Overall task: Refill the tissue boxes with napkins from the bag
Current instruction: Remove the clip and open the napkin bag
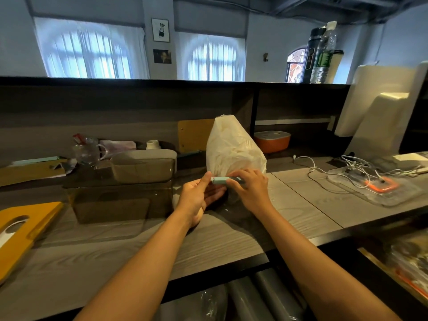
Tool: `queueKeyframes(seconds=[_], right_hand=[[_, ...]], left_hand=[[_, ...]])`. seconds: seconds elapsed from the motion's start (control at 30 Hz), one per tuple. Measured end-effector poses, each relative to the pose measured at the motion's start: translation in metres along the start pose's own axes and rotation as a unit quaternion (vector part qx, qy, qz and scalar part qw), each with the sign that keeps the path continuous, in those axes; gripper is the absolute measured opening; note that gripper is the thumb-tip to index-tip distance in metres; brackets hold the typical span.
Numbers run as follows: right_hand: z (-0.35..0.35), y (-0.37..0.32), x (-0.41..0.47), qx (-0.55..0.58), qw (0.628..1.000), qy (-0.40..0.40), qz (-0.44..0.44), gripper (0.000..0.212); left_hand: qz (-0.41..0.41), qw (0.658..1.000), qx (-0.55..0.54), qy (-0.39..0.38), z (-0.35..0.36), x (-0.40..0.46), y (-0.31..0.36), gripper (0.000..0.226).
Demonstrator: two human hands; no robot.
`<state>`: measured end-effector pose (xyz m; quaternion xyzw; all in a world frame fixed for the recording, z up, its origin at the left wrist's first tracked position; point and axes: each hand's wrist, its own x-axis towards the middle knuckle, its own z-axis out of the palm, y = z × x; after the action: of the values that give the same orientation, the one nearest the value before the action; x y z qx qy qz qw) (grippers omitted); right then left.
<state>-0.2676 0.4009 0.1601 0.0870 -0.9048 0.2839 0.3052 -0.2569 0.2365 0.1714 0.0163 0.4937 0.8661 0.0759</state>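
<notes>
From the head camera, both forearms reach out over a grey wood-grain counter (231,242). The left hand (196,195) and the right hand (251,188) meet in front of a white plastic bag (231,147) that stands upright on the counter, its top gathered to a narrow peak. Between them they hold a small pale-blue bar-shaped object (220,180); what it is cannot be told. The left thumb presses on its left end with the other fingers curled loosely beneath, and the right hand's fingers are curled over its right end.

Left of the hands sits a smoky transparent tissue box (120,200), with a grey box (143,167) resting on top of it. Farther left, at the counter's edge, lies a yellow lid with an oval slot (25,230). Behind the boxes stand a glass mug (88,151) and some papers.

Right of the bag, well apart, a clear tray (379,193) holds white cables and an orange piece. An orange container (272,141) sits on the low shelf behind the bag. A white monitor (379,107) stands at the right, seen from behind.
</notes>
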Motion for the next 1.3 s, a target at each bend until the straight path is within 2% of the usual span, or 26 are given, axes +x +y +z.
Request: queueKeyframes(seconds=[0.23, 0.4, 0.5, 0.53, 0.7, 0.83, 0.93, 1.0, 1.1, 1.2, 1.3], right_hand=[[-0.003, 0.002, 0.002, 0.013, 0.999, -0.04, 0.014, 0.024], [-0.002, 0.0, 0.003, 0.156, 0.985, -0.046, 0.051, 0.017], [-0.006, -0.006, -0.001, 0.322, 0.943, -0.005, 0.086, 0.011], [-0.007, -0.006, -0.002, 0.339, 0.937, 0.005, 0.088, 0.012], [-0.005, 0.002, -0.005, 0.248, 0.965, -0.004, 0.087, 0.019], [-0.008, 0.006, -0.01, 0.298, 0.94, 0.073, 0.148, 0.013], [-0.013, 0.006, -0.012, 0.31, 0.925, 0.107, 0.192, 0.016], [-0.017, 0.004, -0.015, 0.277, 0.938, 0.102, 0.181, 0.017], [-0.024, 0.001, -0.025, 0.259, 0.944, 0.102, 0.179, 0.015], [-0.037, 0.004, -0.037, 0.276, 0.933, 0.11, 0.205, 0.013], [-0.055, 0.008, -0.049, 0.303, 0.924, 0.092, 0.216, 0.012]], left_hand=[[0.03, 0.998, 0.056, -0.001, -0.004, 0.004, -0.003, 0.031], [0.022, 0.997, 0.072, 0.019, -0.004, 0.006, -0.004, 0.03], [0.028, 0.996, 0.069, 0.057, -0.005, 0.01, -0.004, 0.025], [0.038, 0.994, 0.079, 0.064, -0.006, 0.011, -0.004, 0.025], [0.118, 0.97, 0.202, 0.067, -0.007, 0.007, -0.006, 0.032], [0.132, 0.961, 0.24, 0.045, -0.004, 0.005, -0.007, 0.036], [0.181, 0.933, 0.308, 0.05, -0.002, 0.001, -0.006, 0.031], [0.21, 0.92, 0.329, 0.028, -0.001, -0.004, -0.004, 0.029], [0.222, 0.908, 0.348, -0.068, -0.004, -0.007, -0.008, 0.039], [0.181, 0.903, 0.361, -0.144, 0.0, -0.012, -0.01, 0.06], [0.15, 0.896, 0.383, -0.171, 0.0, -0.009, -0.013, 0.069]])
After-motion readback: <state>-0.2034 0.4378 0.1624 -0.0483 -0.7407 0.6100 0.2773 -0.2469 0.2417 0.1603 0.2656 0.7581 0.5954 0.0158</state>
